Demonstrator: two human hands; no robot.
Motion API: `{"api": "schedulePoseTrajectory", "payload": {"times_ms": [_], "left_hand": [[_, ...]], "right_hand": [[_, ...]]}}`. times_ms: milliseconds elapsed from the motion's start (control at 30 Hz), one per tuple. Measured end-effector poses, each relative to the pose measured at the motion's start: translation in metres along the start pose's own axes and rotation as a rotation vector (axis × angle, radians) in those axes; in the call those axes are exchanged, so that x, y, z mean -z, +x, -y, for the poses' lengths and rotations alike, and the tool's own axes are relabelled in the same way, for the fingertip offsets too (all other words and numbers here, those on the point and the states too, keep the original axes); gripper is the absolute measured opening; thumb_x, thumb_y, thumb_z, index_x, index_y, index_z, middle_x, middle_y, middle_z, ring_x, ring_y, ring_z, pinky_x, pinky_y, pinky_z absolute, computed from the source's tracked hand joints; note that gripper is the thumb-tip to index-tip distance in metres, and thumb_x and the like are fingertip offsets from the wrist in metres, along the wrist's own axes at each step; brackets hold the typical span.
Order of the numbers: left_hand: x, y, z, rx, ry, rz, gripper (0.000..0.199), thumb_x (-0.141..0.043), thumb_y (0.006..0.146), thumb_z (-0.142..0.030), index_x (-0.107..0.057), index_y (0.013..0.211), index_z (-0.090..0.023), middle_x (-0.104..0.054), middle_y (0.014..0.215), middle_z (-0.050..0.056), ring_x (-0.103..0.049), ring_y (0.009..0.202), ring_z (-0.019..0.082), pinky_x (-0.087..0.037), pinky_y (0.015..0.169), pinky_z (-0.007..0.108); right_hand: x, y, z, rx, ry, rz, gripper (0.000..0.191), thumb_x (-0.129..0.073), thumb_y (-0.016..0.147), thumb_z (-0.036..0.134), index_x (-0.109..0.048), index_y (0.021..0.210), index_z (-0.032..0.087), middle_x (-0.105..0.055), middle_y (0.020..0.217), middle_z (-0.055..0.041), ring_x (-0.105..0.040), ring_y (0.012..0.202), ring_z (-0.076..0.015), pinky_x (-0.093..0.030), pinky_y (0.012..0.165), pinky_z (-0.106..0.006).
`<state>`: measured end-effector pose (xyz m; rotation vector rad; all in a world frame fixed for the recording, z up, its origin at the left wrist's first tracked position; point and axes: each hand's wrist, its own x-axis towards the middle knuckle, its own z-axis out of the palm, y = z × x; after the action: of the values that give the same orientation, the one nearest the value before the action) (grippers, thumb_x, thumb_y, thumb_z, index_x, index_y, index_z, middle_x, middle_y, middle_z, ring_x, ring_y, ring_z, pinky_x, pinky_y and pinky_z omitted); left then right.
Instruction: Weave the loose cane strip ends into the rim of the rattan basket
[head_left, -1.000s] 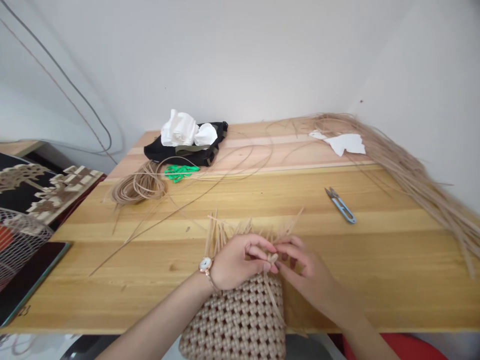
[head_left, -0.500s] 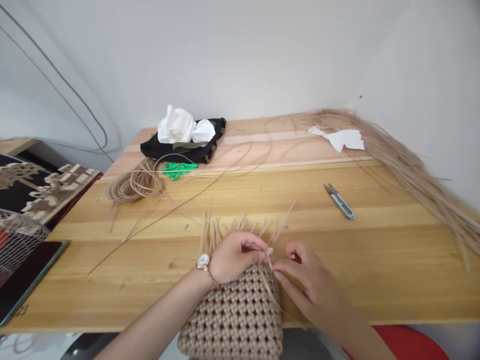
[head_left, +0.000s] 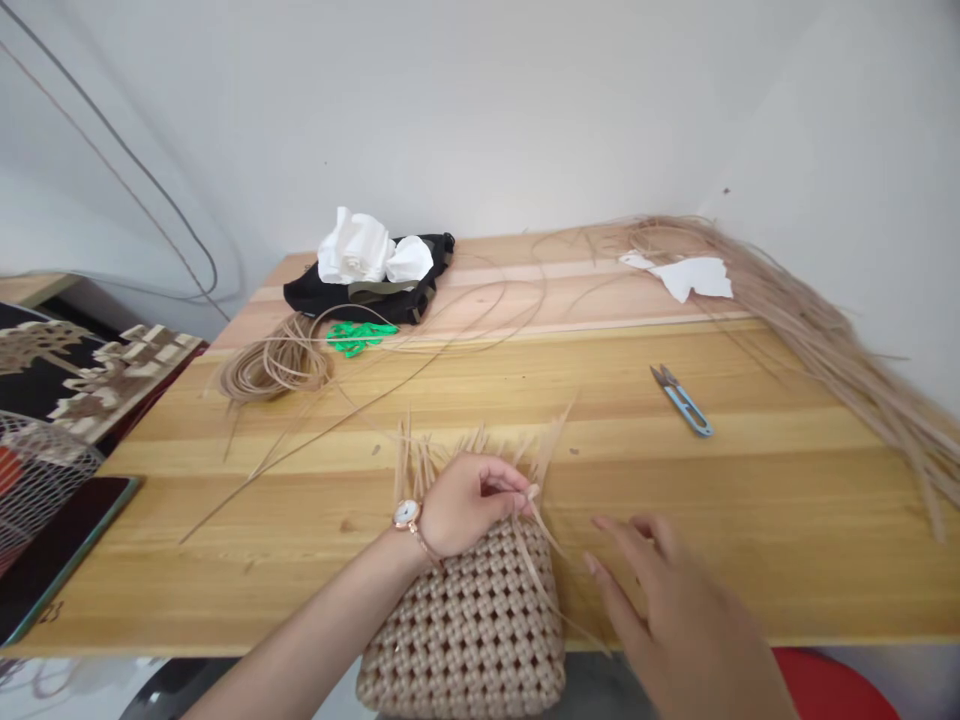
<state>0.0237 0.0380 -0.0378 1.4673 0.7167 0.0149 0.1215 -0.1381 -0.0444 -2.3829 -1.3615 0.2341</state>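
Observation:
A beige woven piece [head_left: 480, 625] with an open knotted pattern lies at the table's near edge, its loose strand ends [head_left: 411, 455] fanning out along the far side. My left hand [head_left: 476, 505], with a watch at the wrist, rests over its upper edge and pinches a beige strand at the right corner. From that corner, loose strands [head_left: 536, 570] trail down and to the right. My right hand [head_left: 667, 590] is to the right of the piece, apart from it, fingers spread and holding nothing; it is slightly blurred.
Blue snips [head_left: 682, 402] lie at right, long beige strands [head_left: 832, 345] beyond. A strand coil [head_left: 274, 365], green bundle [head_left: 360, 337] and black bag [head_left: 322, 297] topped by white tissue [head_left: 352, 247] are back left. A phone [head_left: 64, 550] and wire basket [head_left: 45, 470] are far left.
My right hand has let go of the strand near the corner and moved right, its fingers opening. My left hand keeps its pinch at the corner, and the view has shifted slightly.

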Motion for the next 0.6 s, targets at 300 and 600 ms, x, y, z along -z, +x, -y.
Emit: {"api": "schedulePoseTrajectory", "payload": {"times_ms": [300, 600], "left_hand": [[0.002, 0.004, 0.003, 0.004, 0.02, -0.005, 0.006, -0.061, 0.068, -0.012, -0.064, 0.073, -0.01, -0.07, 0.069, 0.005, -0.064, 0.066, 0.014, -0.047, 0.064, 0.022], [0.005, 0.004, 0.003, 0.009, -0.008, 0.135, 0.01, -0.064, 0.068, -0.018, -0.066, 0.073, -0.01, -0.07, 0.07, 0.005, -0.063, 0.065, 0.013, -0.046, 0.065, 0.022]], "right_hand": [[-0.027, 0.014, 0.041, 0.159, -0.019, -0.041, 0.017, -0.046, 0.079, 0.014, -0.063, 0.08, 0.019, -0.063, 0.07, -0.0035, -0.059, 0.061, -0.0208, -0.037, 0.052, -0.029], [-0.008, 0.037, 0.013, 0.106, 0.151, 0.19, 0.02, -0.04, 0.086, 0.019, -0.058, 0.077, 0.018, -0.061, 0.068, -0.0022, -0.056, 0.058, -0.0153, -0.034, 0.051, -0.025]]}}
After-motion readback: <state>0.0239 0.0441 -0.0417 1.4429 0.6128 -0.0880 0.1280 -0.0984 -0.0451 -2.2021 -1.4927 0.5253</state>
